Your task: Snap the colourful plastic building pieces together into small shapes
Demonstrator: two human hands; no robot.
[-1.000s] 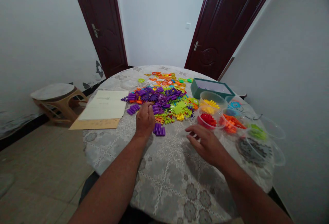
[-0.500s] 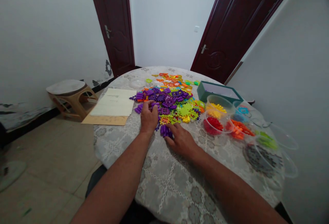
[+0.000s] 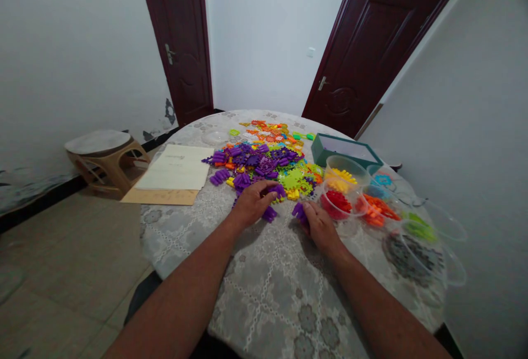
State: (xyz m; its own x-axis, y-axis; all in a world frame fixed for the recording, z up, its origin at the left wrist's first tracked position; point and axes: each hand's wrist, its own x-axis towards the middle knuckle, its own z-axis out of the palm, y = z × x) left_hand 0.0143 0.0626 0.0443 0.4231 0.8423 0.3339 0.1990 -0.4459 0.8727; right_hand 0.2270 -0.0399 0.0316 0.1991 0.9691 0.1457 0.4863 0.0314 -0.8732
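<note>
My left hand (image 3: pixel 252 204) is closed on a purple plastic building piece (image 3: pixel 277 190) at the near edge of the pile. Just below its fingers another purple piece (image 3: pixel 269 214) lies on the cloth. To the right, my right hand (image 3: pixel 320 224) pinches a second purple building piece (image 3: pixel 300 213), a little above or on the tablecloth. Ahead of both hands spreads a heap of purple toy pieces (image 3: pixel 258 159), mixed with lime green pieces (image 3: pixel 296 178) and a few yellow ones. Orange pieces (image 3: pixel 270 132) lie at the far side.
Clear tubs on the right hold yellow pieces (image 3: pixel 341 180), red pieces (image 3: pixel 336 204), orange-red pieces (image 3: pixel 376 210), green pieces (image 3: pixel 419 227) and grey pieces (image 3: pixel 412 257). Behind them stands a green box (image 3: pixel 345 150). Paper sheets (image 3: pixel 173 167) lie at the left; a stool (image 3: pixel 107 155) stands beyond the table.
My left hand has moved right and nearer, now holding a purple piece. My right hand has shifted right, carrying a purple piece away from the pile. The view has tilted slightly.
</note>
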